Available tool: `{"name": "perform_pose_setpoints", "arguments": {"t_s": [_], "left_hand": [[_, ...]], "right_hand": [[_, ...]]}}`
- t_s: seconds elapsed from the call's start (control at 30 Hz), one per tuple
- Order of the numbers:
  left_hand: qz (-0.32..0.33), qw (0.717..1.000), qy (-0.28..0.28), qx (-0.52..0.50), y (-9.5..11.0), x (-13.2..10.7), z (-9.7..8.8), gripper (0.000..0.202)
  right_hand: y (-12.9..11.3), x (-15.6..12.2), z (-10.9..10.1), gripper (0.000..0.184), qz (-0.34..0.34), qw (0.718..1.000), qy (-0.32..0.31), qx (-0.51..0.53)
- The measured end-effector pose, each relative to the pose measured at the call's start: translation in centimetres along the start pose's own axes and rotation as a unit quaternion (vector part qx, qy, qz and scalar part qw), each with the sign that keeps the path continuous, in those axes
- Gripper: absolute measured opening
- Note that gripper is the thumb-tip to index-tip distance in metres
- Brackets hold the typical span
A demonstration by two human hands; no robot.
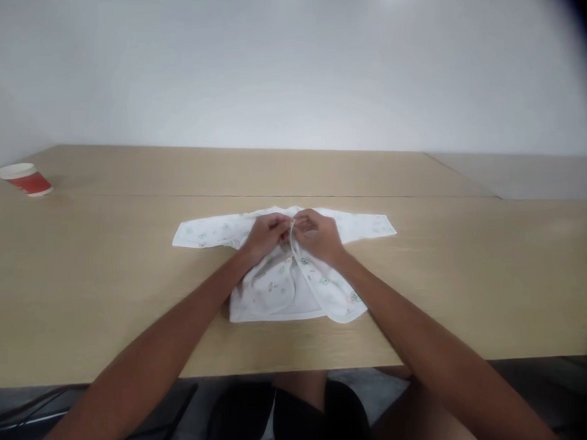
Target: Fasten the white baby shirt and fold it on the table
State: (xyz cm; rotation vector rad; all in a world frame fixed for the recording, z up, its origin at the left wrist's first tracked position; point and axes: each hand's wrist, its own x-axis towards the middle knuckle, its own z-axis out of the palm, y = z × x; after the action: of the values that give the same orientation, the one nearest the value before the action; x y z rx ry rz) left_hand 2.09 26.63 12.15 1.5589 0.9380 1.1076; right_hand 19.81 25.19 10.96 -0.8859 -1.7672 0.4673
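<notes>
A small white baby shirt (282, 292) with a faint coloured print lies flat on the wooden table (82, 287), its sleeves spread to the left and right. My left hand (266, 235) and my right hand (318, 234) meet at the shirt's front opening near the collar. Both hands have their fingers pinched together on the two front edges of the cloth. The right front flap is folded outward near the hem.
A red paper cup (25, 179) with a white rim stands at the far left of the table. A white wall rises behind the table. My lap in dark clothing shows below the table's front edge.
</notes>
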Motion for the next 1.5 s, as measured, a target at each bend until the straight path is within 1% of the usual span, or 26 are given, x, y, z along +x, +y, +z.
{"name": "perform_pose_setpoints", "arguments": {"t_s": [0.13,0.27,0.43,0.67,0.87,1.03,1.17,1.33,1.43,1.5], "left_hand": [[0.011,1.0,-0.006,0.007,-0.2,0.0,0.1,0.02],[0.019,1.0,-0.013,0.009,-0.2,-0.1,0.1,0.018],[0.028,0.999,-0.013,0.017,0.1,-0.2,0.1,0.016],[0.032,0.999,0.001,0.011,0.5,-0.6,0.4,0.014],[0.043,0.996,0.01,0.073,0.7,-0.9,0.7,0.017],[0.09,0.992,0.004,0.089,0.2,-0.7,0.8,0.013],[0.095,0.993,-0.003,0.07,-0.3,-0.5,0.7,0.02],[0.108,0.99,-0.009,0.089,-0.1,-0.5,0.8,0.021],[0.097,0.988,0.01,0.12,0.0,-0.5,0.7,0.02],[0.088,0.981,0.017,0.17,0.1,-0.4,0.4,0.022]], "right_hand": [[0.2,0.1,0.1,0.018,0.05,0.998,0.024,0.038],[0.0,0.1,0.1,0.02,0.07,0.996,0.01,0.051],[0.0,-0.2,-0.1,0.021,0.044,0.999,0.002,0.02],[0.0,-0.3,-0.1,0.02,-0.016,0.999,-0.016,-0.041],[-0.3,-0.3,0.0,0.024,-0.045,0.995,-0.026,-0.087],[-0.2,-0.3,0.1,0.028,-0.056,0.993,-0.034,-0.095],[0.1,-0.2,0.2,0.032,-0.034,0.996,-0.031,-0.074],[0.2,-0.1,0.2,0.029,0.024,0.999,-0.03,-0.034],[0.6,0.0,0.1,0.028,0.037,0.999,-0.022,-0.017],[1.0,0.2,-0.2,0.027,0.041,0.999,-0.012,-0.027]]}}
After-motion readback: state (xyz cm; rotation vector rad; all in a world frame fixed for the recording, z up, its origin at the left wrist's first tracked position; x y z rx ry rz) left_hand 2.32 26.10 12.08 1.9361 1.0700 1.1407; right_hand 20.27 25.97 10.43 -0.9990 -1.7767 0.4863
